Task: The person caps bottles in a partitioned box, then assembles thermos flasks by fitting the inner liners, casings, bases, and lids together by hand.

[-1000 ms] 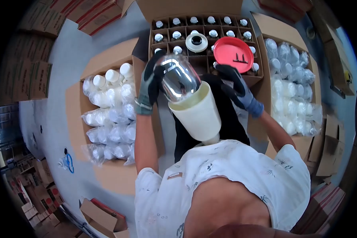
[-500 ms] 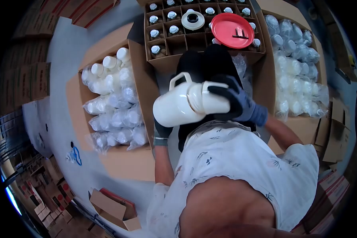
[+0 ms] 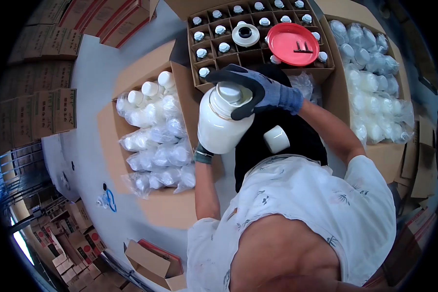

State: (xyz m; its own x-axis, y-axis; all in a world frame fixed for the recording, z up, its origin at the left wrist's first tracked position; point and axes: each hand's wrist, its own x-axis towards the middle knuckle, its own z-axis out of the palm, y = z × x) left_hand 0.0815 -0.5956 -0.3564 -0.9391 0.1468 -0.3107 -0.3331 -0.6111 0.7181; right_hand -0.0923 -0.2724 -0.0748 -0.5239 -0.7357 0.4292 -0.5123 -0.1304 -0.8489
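Observation:
A white thermos jug is held upright, tilted slightly, above my lap, its grey-white inner stopper showing at the mouth. My right hand, in a blue-grey glove with dark fingers, curls around the jug's neck and stopper. Behind the jug's lower left side is my left hand, in a dark green glove; its fingers are mostly hidden, but it supports the jug. The white cup lid lies on my dark trousers, apart from both hands.
Ahead stands a divided carton of silver-capped bottles, topped by a red lid with small dark pieces and a white tape roll. Boxes of plastic-wrapped white cups flank me on the left and right. Stacked cartons stand at far left.
The cup lid has come off the jug and now lies on my lap. My right hand has moved to the jug's neck, and the jug has turned more upright.

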